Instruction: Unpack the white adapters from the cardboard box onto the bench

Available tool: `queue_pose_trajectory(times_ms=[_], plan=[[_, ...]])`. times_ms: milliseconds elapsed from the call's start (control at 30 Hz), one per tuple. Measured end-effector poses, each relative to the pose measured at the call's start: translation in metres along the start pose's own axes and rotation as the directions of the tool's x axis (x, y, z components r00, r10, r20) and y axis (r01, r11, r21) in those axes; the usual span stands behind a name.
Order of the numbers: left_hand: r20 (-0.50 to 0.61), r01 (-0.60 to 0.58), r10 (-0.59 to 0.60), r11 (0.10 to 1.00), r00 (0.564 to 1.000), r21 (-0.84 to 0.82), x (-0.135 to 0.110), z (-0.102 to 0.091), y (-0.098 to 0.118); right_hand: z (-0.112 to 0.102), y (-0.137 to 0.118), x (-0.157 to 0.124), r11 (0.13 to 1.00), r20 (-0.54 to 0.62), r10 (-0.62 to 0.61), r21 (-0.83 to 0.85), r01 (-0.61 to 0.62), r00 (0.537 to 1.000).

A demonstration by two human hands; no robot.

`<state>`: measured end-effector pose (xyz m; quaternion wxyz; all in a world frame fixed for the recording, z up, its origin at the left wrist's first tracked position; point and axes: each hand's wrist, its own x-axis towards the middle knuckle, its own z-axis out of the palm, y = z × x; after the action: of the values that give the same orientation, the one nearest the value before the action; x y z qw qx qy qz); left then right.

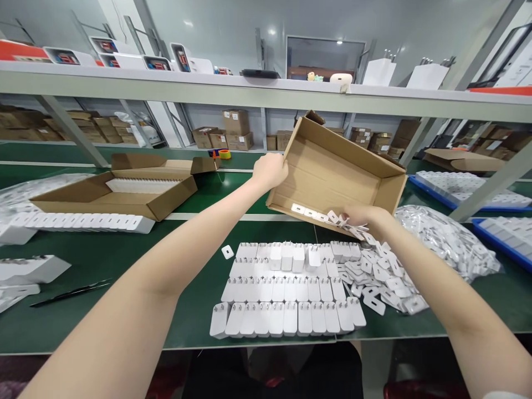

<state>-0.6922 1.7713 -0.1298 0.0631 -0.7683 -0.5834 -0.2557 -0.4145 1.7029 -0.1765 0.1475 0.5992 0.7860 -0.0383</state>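
Left hand (pixel 270 170) is raised, fingers grasping the left wall of the cardboard box (pixel 332 172). Right hand (pixel 366 216) sits at its low front lip, fingers curled loosely among spilling white adapters (pixel 374 266). The box hangs tilted above the green table (pixel 124 255), opening toward the person, long axis running left-right.

both arms bare & stretched fwd. left hand (pixel 270 170) up high, fingers curled over in a grip, wrist bent a bit. right hand (pixel 366 215) lower, palm down, fingers curled loosely, pointing left, forearm angled in from the lower right.
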Motion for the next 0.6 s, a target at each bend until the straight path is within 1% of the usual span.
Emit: queue_pose_trajectory(times_ms=[67,100,133,200,267,300,367,400,467,533,600], plan=[[-0.012,-0.002,0.002,1.000,1.000,0.009,0.001,0.001,0.001,-0.001,-0.004,-0.006,0.997,-0.124,-0.064,0.044,0.070,0.990],[-0.014,-0.002,0.002,1.000,1.000,0.014,0.002,0.002,0.002,-0.001,-0.012,-0.005,0.990,-0.194,-0.115,0.064,0.129,0.974],[-0.015,0.000,0.001,1.000,1.000,0.021,0.002,0.002,0.002,-0.002,-0.022,-0.002,0.976,-0.258,-0.175,0.078,0.201,0.950],[-0.018,0.001,-0.001,0.999,1.000,0.037,0.003,0.002,0.003,-0.004,-0.046,0.009,0.929,-0.348,-0.309,0.088,0.359,0.885],[-0.022,0.005,-0.003,0.998,1.000,0.057,0.003,0.001,0.003,-0.007,-0.070,0.026,0.870,-0.390,-0.421,0.080,0.486,0.819],[-0.024,0.005,-0.003,0.998,1.000,0.066,0.002,-0.001,0.004,-0.009,-0.080,0.035,0.845,-0.397,-0.463,0.071,0.530,0.793],[-0.022,0.000,0.002,0.997,1.000,0.080,-0.001,-0.004,0.004,-0.013,-0.094,0.050,0.812,-0.392,-0.521,0.048,0.582,0.758],[-0.016,0.000,0.002,0.996,1.000,0.084,-0.003,-0.006,0.004,-0.015,-0.098,0.056,0.804,-0.382,-0.539,0.035,0.594,0.751],[0.004,0.001,-0.002,0.996,1.000,0.085,-0.007,-0.010,0.004,-0.019,-0.099,0.062,0.801,-0.355,-0.556,0.011,0.598,0.751],[0.020,0.006,-0.007,0.997,1.000,0.081,-0.011,-0.012,0.004,-0.019,-0.094,0.060,0.815,-0.329,-0.549,-0.008,0.579,0.768],[0.021,0.006,-0.008,0.997,1.000,0.076,-0.013,-0.014,0.003,-0.016,-0.082,0.054,0.843,-0.306,-0.518,-0.024,0.538,0.799]])
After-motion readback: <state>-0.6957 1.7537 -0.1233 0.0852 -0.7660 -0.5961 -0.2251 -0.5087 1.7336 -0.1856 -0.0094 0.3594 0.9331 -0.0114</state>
